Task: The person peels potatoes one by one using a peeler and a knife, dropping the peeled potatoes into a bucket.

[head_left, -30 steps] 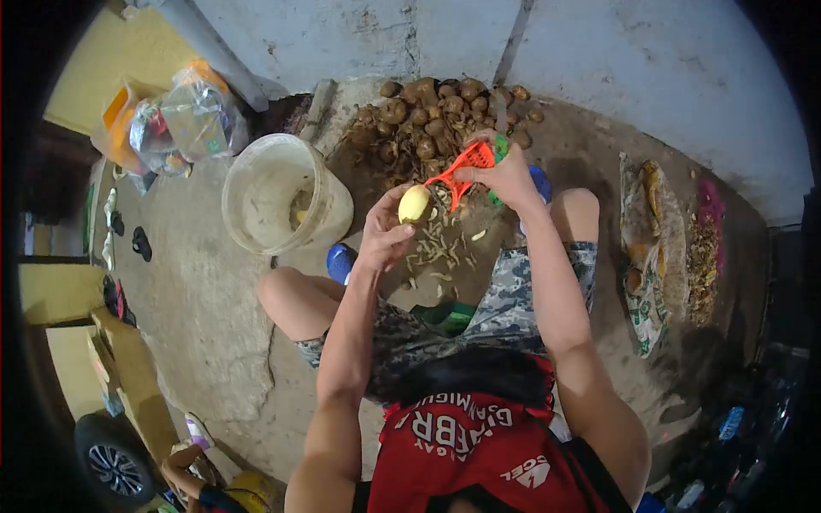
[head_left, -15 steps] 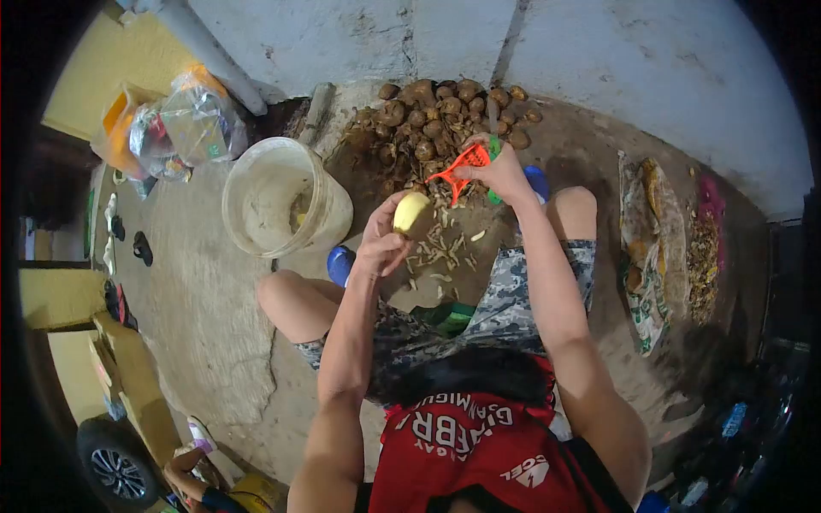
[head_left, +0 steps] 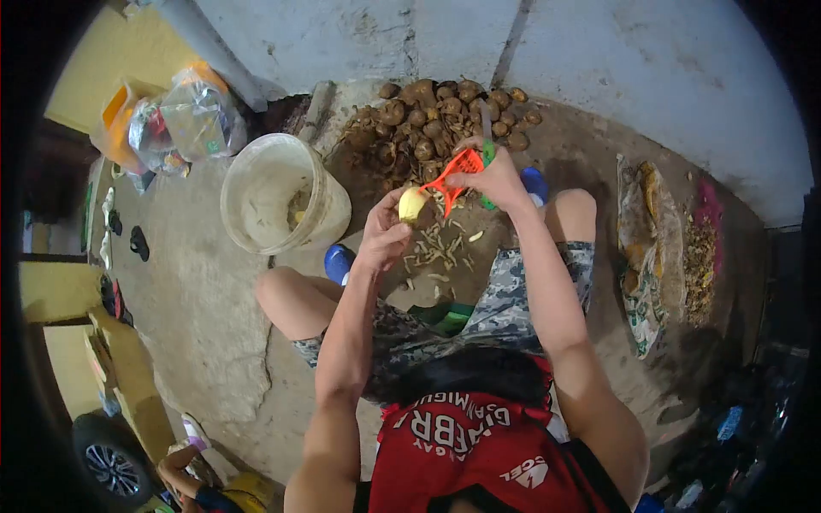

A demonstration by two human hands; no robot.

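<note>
My left hand (head_left: 385, 238) is closed round a pale yellow, partly peeled fruit or tuber (head_left: 411, 206), with darker skin low on it. In my right hand (head_left: 496, 178) is an orange peeler (head_left: 456, 175), its left end touching or nearly touching the top of the yellow piece. A knife with a green handle (head_left: 488, 154) is in the same hand, its blade pointing away from me. Peel strips (head_left: 440, 250) lie scattered on the floor below my hands. Beyond them, a heap of brown roundish produce (head_left: 423, 128) sits near the wall.
A whitish bucket (head_left: 329, 209) stands left of my hands, with a little something inside. Filled plastic bags (head_left: 201, 115) lean at the back left. Sacks (head_left: 646, 256) lie on the right. At lower left are a car wheel (head_left: 111, 457) and part of another person (head_left: 184, 470).
The peeler has come down and left to the yellow piece. My left hand has turned the piece, so its pale side and lower dark skin show differently.
</note>
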